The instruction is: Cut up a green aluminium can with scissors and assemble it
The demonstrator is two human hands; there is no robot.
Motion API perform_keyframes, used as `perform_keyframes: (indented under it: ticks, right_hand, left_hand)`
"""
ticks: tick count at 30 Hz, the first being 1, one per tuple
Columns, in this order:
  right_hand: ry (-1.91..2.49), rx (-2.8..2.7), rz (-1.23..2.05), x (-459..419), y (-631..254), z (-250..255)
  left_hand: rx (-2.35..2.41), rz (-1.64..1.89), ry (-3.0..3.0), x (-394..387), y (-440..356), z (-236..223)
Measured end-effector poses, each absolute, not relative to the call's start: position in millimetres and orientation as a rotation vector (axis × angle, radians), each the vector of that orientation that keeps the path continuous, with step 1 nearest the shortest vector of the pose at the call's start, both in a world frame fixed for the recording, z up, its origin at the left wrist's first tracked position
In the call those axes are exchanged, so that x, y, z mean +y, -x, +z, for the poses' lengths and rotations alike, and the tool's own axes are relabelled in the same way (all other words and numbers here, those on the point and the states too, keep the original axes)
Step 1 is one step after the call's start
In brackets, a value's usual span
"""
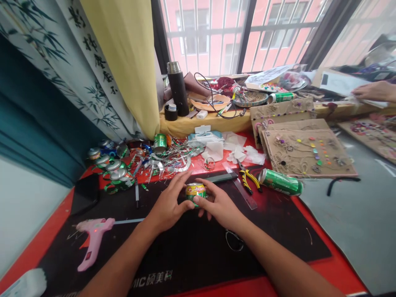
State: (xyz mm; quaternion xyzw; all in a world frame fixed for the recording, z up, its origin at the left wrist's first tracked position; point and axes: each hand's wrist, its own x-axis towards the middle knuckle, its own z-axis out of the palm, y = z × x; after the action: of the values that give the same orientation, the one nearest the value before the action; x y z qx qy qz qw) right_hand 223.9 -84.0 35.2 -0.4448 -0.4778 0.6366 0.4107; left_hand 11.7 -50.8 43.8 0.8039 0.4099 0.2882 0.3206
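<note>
Both my hands hold a short cut piece of a drinks can (195,192), green and yellow, standing on the black mat (173,251). My left hand (168,204) wraps its fingers round the can's left side. My right hand (218,204) pinches the can's right side from the front. Right of my hands lie a clear ruler (243,190) and yellow-handled pliers (249,180). A whole green can (281,182) lies on its side further right.
A pink glue gun (93,239) lies at the mat's left. Cut can tops and metal strips (139,163) are heaped behind. Cardboard panels with twine and beads (306,152) sit at the right. A black flask (177,88) stands on the sill. Another person's hand (374,91) rests at far right.
</note>
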Motion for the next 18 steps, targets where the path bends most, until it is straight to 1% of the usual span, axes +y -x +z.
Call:
perform_keyframes:
  ticks: [4,7,9,12,13,14,16,18]
  right_hand:
    - [1.119,-1.147,1.607,-81.9,-225.4,35.6]
    - [1.135,-1.127,1.600,-81.3,-227.3,36.8]
    - [1.161,-1.128,1.578,-81.5,-228.3,37.5]
    - [1.187,-1.147,1.566,-82.2,-228.5,38.1]
    - [1.191,-1.148,1.568,-82.5,-228.2,38.1]
    - [1.195,-1.147,1.571,-83.0,-227.8,38.1]
    - [1.209,-1.150,1.576,-84.3,-226.4,37.8]
    - [1.230,-1.163,1.583,-86.4,-224.7,37.3]
  left_hand:
    - [1.168,0.868,-2.030,-46.4,-14.3,57.5]
    - [1.373,0.909,-2.060,-35.9,-2.6,78.7]
    - [1.580,1.045,-2.069,-25.6,19.3,97.5]
    - [2.099,1.226,-1.978,-10.4,71.8,123.4]
    - [2.296,1.186,-1.967,-6.1,92.3,128.8]
    - [2.476,1.051,-1.962,-2.1,113.4,131.8]
    - [2.763,0.652,-1.933,4.9,154.6,129.8]
    - [2.849,0.279,-1.832,11.2,192.2,118.6]
